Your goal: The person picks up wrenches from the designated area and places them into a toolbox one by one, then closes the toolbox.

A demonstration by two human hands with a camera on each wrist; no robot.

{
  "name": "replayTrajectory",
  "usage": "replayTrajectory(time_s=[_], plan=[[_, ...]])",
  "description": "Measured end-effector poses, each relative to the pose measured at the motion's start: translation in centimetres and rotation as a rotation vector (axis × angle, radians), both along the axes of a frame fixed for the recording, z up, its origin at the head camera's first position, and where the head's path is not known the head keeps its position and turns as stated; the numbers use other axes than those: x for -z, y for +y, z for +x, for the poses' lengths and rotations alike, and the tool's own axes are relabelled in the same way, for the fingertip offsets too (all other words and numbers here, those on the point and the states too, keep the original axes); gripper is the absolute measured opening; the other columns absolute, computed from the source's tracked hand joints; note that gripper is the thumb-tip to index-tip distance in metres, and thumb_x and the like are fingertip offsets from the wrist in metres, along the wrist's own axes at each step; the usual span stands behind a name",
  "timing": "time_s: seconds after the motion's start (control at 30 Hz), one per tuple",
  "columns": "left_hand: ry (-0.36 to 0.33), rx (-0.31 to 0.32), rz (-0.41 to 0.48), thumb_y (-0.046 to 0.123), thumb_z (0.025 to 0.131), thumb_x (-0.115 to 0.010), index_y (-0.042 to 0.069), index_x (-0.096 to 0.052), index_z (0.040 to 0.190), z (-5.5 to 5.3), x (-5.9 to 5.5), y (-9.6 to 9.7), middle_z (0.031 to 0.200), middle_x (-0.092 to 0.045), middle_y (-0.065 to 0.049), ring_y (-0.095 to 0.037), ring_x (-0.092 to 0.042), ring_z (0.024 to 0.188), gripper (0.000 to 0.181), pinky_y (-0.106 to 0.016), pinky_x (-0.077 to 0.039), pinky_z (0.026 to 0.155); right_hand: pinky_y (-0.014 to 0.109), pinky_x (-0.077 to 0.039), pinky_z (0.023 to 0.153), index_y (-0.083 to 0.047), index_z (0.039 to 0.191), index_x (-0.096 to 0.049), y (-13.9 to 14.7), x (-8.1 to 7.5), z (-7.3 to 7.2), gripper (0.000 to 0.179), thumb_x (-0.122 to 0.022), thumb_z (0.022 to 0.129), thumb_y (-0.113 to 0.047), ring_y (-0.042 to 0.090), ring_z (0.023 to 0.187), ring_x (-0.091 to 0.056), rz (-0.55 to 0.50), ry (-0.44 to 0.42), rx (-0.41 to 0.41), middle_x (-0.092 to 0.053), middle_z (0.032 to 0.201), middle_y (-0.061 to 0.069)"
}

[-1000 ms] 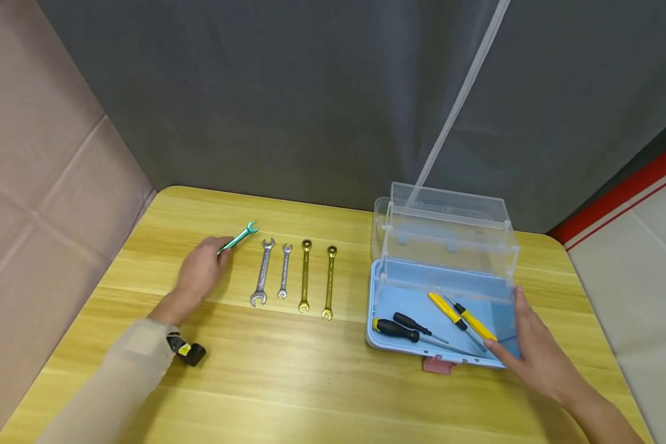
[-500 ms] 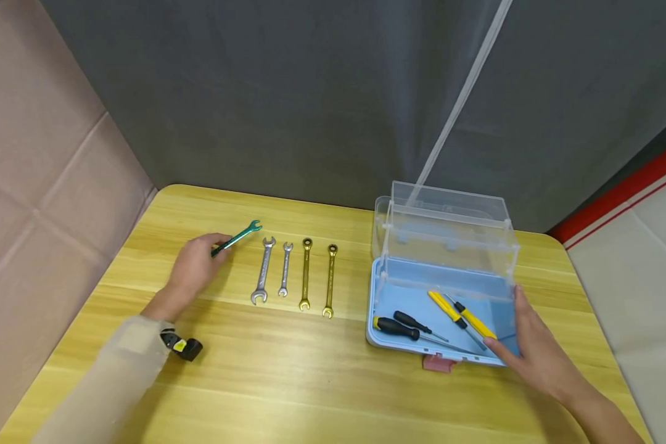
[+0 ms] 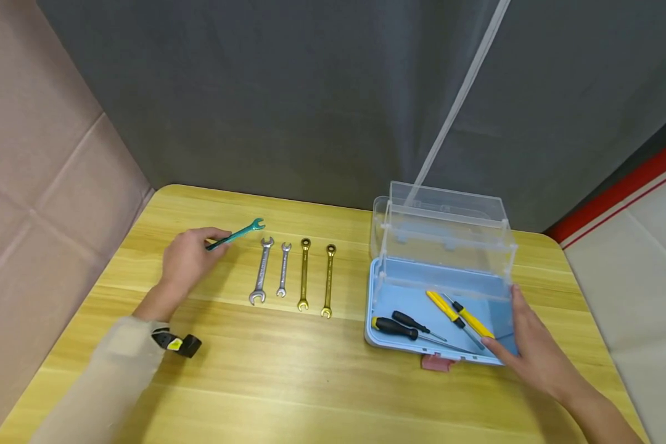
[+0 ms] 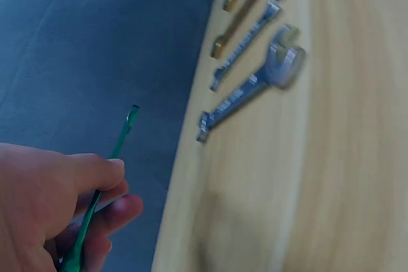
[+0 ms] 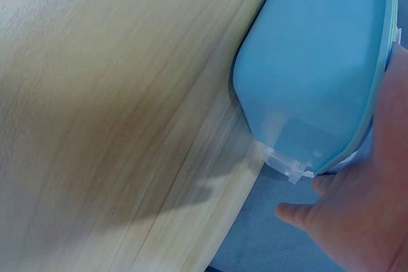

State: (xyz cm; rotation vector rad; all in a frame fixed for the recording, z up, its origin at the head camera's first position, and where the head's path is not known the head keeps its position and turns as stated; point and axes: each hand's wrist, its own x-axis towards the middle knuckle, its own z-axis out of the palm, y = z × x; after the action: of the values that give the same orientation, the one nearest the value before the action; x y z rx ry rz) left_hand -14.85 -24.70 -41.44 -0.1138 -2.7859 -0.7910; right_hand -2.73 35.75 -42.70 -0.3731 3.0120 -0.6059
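Observation:
My left hand (image 3: 185,262) pinches a green open-end wrench (image 3: 246,230) between thumb and fingers, raised over the left of the table. In the left wrist view the thumb lies across the wrench's shaft, and its lower end runs down along the fingers. Right of it lie a large silver wrench (image 3: 262,271), a small silver one, and two gold ratchet wrenches (image 3: 304,274), side by side. At the right, my right hand (image 3: 538,348) grips the right end of a light blue toolbox (image 5: 306,62), its thumb over the front rim. Clear tiers stand raised at the box's back.
Inside the box lie two black-handled screwdrivers (image 3: 394,327) and two yellow-handled tools (image 3: 476,322). A pink latch (image 3: 436,362) hangs at its front. A grey curtain (image 3: 255,111) rises behind the wooden table (image 3: 288,382); padded pink panels (image 3: 50,160) stand at the left.
The left hand has drawn slightly left and back, and the green wrench has tilted flatter, its head shifting a little right. The right hand stays on the toolbox.

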Motion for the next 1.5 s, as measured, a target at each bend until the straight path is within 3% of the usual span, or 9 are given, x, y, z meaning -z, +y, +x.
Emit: replayTrajectory(time_s=[0.13,0.27,0.6,0.9,1.13,1.5], plan=[[-0.035,0.024,0.074,0.014,0.091,-0.078,0.008,-0.079,0.108,-0.2,-0.5,0.4,0.100,-0.076,-0.014,-0.025,-0.063,0.071,0.018,-0.034,-0.042,0.053,0.067,-0.011,0.117,-0.002,0.160,0.014,0.0,0.0,0.1,0.111,-0.071,0.096,-0.036,0.056,0.147,-0.012,0.002,-0.015,0.006,0.004,0.166,0.029],[-0.083,0.045,0.121,0.014,0.092,-0.076,0.008,-0.078,0.110,-0.5,-0.9,0.8,0.102,-0.076,-0.013,-0.028,-0.068,0.083,0.019,-0.036,-0.048,0.063,0.065,-0.009,0.118,-0.002,0.160,0.014,0.0,0.0,0.0,0.111,-0.071,0.096,-0.035,0.056,0.147,-0.013,0.000,-0.001,-0.001,0.003,0.166,0.030],[-0.108,0.093,0.108,0.013,0.092,-0.076,0.008,-0.077,0.108,-0.9,-1.9,1.9,0.097,-0.075,-0.011,-0.025,-0.062,0.072,0.018,-0.035,-0.045,0.057,0.065,-0.011,0.118,-0.002,0.160,0.012,0.1,0.0,-0.1,0.111,-0.072,0.095,-0.034,0.057,0.146,-0.016,-0.008,0.027,-0.008,-0.001,0.165,0.031],[-0.127,0.129,0.075,0.015,0.092,-0.076,0.009,-0.078,0.109,-1.2,-2.8,2.8,0.098,-0.071,-0.010,-0.024,-0.058,0.074,0.018,-0.034,-0.044,0.058,0.073,-0.017,0.112,-0.003,0.161,0.013,0.0,-0.1,0.0,0.114,-0.074,0.094,-0.035,0.060,0.144,-0.018,-0.006,-0.004,0.012,-0.002,0.165,0.033],[-0.127,0.145,0.049,0.015,0.093,-0.076,0.009,-0.078,0.110,-1.3,-3.4,3.6,0.101,-0.068,-0.010,-0.026,-0.058,0.081,0.018,-0.036,-0.045,0.063,0.071,-0.015,0.114,-0.004,0.161,0.013,0.0,-0.1,0.0,0.114,-0.074,0.094,-0.035,0.059,0.144,-0.018,-0.010,0.002,0.004,-0.002,0.165,0.031],[-0.160,0.171,0.086,0.016,0.092,-0.076,0.009,-0.078,0.110,-1.9,-4.3,5.2,0.100,-0.069,-0.009,-0.025,-0.059,0.085,0.019,-0.036,-0.045,0.066,0.072,-0.015,0.113,-0.004,0.161,0.014,-0.1,-0.1,-0.1,0.113,-0.073,0.095,-0.034,0.059,0.145,-0.017,-0.011,0.001,0.008,0.000,0.166,0.030]])
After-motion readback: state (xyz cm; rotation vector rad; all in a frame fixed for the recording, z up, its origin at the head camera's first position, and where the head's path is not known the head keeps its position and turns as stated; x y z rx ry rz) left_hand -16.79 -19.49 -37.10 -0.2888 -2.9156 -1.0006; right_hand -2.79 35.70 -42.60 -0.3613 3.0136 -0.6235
